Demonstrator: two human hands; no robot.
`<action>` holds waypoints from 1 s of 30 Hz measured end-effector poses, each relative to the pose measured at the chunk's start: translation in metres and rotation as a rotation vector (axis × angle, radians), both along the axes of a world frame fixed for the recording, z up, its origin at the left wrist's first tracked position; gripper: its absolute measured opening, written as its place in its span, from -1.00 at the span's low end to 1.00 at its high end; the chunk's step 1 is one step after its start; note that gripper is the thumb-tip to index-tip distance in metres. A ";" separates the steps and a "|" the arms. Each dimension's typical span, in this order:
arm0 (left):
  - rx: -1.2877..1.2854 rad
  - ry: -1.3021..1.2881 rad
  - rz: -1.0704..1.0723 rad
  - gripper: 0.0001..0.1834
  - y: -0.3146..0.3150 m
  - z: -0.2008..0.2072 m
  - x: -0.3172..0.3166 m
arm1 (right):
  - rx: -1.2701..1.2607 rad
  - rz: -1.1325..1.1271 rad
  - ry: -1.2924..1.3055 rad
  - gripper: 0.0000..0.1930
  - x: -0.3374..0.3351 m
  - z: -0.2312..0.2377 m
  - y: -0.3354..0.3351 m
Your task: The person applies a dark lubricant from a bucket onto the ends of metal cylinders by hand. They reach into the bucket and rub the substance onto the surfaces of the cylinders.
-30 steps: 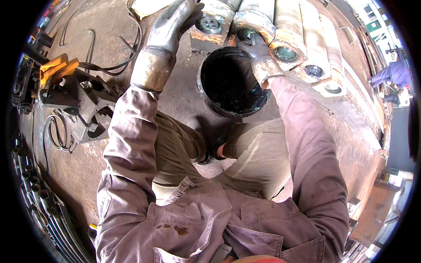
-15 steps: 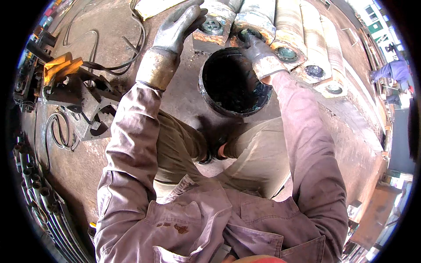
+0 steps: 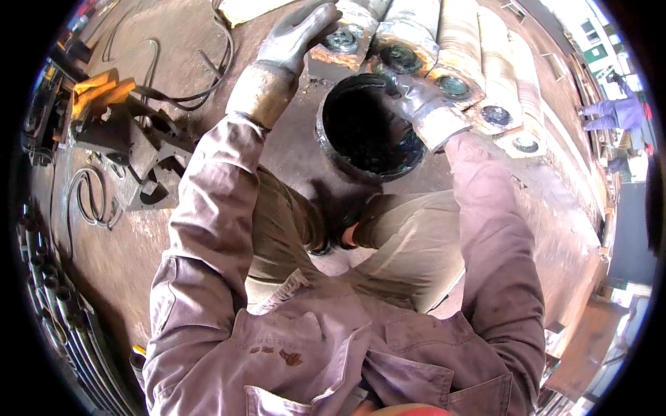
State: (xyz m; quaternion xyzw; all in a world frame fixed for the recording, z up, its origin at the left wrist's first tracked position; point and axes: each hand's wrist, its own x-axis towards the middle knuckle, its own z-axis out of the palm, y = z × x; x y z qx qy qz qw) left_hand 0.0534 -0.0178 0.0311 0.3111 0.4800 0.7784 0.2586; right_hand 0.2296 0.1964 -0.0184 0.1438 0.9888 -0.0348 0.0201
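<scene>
In front of my feet stands a round black bucket (image 3: 338,161), its inside coated with dark, glossy grease-like stuff. My right hand (image 3: 424,109), in a grey, smeared glove, is over the bucket's far right rim; its fingertips blend into the dark behind them. Beyond the bucket lie several long, pale cylinders (image 3: 409,24) side by side, each with a plate and a round hole at its near end. The second one's hole (image 3: 400,59) is smeared black. My left hand (image 3: 297,36), also gloved, is raised beside the leftmost end plate (image 3: 341,43), fingers stretched out and holding nothing.
At left, a dark metal fixture (image 3: 149,149) carries an orange-yellow cloth or glove (image 3: 100,91). Black cables (image 3: 198,100) curl over the floor. A bundle of pipes (image 3: 69,326) lies at the lower left. Another person (image 3: 617,114) in blue is at the far right.
My right hand has come back from the second cylinder's hole to the bucket's rim, baring the black smear there. My left hand has shifted slightly right.
</scene>
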 end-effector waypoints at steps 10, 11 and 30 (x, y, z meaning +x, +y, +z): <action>0.015 -0.010 -0.014 -0.33 0.010 -0.006 -0.007 | 0.494 0.411 -0.671 -0.64 0.002 -0.027 -0.066; 0.018 -0.009 -0.012 -0.33 0.008 -0.007 -0.009 | 0.562 0.497 -0.757 -0.66 0.001 -0.018 -0.085; 0.049 0.001 0.027 -0.33 0.001 -0.002 -0.016 | 0.080 0.235 -0.407 -0.57 -0.089 -0.017 -0.104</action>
